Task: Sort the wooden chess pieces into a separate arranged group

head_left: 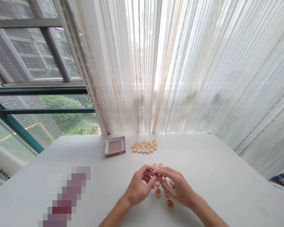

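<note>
Both hands meet over a loose scatter of round wooden game pieces with red characters (pixel 158 192) on a white table (pixel 203 164). My left hand (pixel 139 186) is curled, its fingertips pinching a red-marked piece (pixel 156 174). My right hand (pixel 177 186) is also curled, with its fingertips on the same piece from the other side. More red-marked pieces lie under and around the hands, one at the near side (pixel 169 204) and two just beyond the fingers (pixel 157 165).
A cluster of plain-faced wooden pieces (pixel 144 146) lies farther back, beside a small open cardboard box (pixel 115 146). A pixelated patch (pixel 68 198) covers part of the table at left. Sheer curtains (pixel 180 63) and a window (pixel 33 63) stand behind.
</note>
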Action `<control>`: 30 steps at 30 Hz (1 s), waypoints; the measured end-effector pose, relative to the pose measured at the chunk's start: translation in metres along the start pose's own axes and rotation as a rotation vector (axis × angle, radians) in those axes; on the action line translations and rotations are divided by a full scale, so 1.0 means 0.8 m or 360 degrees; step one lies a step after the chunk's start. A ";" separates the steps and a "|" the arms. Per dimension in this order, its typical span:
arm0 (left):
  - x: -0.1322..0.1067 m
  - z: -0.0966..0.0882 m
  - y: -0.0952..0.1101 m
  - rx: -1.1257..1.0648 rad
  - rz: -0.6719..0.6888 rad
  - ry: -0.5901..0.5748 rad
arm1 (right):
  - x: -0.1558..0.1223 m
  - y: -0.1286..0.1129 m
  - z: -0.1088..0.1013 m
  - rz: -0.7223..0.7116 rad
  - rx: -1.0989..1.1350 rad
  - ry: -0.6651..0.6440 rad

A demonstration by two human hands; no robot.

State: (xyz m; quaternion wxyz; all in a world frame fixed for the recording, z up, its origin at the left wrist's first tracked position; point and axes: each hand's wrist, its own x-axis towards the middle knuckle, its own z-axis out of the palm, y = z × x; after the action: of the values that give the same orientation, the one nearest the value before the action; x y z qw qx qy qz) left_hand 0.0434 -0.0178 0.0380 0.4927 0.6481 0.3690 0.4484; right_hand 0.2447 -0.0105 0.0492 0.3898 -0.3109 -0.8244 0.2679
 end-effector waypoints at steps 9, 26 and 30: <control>0.003 0.000 -0.010 -0.0140 -0.0038 0.0007 | -0.001 0.005 0.006 0.0054 -0.0048 0.0145; 0.006 -0.004 -0.007 -0.0134 -0.0077 0.0059 | -0.002 0.005 0.007 0.0059 -0.0060 0.0076; 0.005 -0.006 -0.005 -0.0128 -0.0083 0.0045 | -0.002 0.005 0.007 0.0060 -0.0064 0.0086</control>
State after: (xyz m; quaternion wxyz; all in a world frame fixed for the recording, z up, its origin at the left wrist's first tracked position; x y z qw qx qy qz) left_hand 0.0401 -0.0117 0.0356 0.5246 0.6114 0.3745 0.4590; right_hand 0.2418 -0.0105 0.0426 0.4005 -0.3412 -0.8128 0.2500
